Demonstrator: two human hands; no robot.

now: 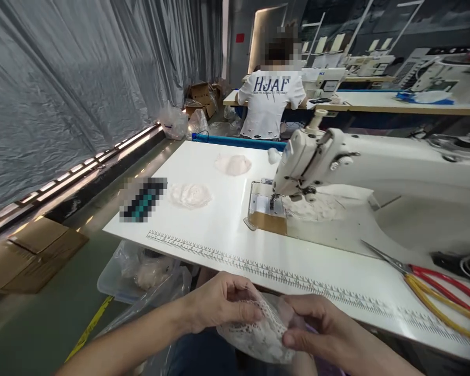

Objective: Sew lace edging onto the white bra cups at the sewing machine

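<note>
Just below the table's front edge, a piece of white lace fabric (pixel 272 331) is stretched between my two hands. My left hand (pixel 229 303) pinches its upper left part between thumb and fingers. On the other side my right hand (pixel 313 321) grips the lace at its right edge. Beyond them stands a white sewing machine (pixel 337 156), with more white lace (pixel 317 206) lying behind its needle. Two pale round lace pieces, one nearer (pixel 191 196) and one farther (pixel 233 164), lie flat on the white table (pixel 223 224).
Scissors (pixel 434 292) with red and yellow handles lie on the table at right. A printed ruler (pixel 235 258) runs along the front edge. Under the table's left side is a plastic bin (pixel 129 274). A cardboard box (pixel 31 256) stands on the floor; a co-worker (pixel 272 94) sits ahead.
</note>
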